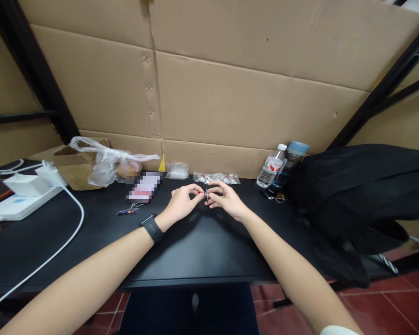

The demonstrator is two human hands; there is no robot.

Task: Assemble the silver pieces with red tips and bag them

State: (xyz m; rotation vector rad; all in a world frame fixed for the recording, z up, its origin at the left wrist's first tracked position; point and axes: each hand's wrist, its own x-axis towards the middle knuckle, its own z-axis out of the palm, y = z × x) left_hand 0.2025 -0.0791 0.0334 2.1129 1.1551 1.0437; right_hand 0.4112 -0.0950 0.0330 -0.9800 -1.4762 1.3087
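Both hands meet above the black table (209, 242), near its far side. My left hand (185, 201), with a dark watch on its wrist, is closed in a pinch; a bit of red shows at its fingertips. My right hand (226, 200) is closed around a small thin flat piece (206, 193), seen edge-on and touching the left fingertips. Its kind is too small to make out. Just behind the hands lie clear packets with red and silver bits (216, 177). A stack of clear plastic bags (178, 170) lies to their left.
On the left are a white power strip (24, 204) with a cable, a cardboard box (78, 170), a knotted plastic bag (106, 163) and a blurred-out phone (145, 187). A water bottle (270, 167), a blue-lidded bottle (295, 156), and a black backpack (356, 186) stand right. Cardboard walls the back.
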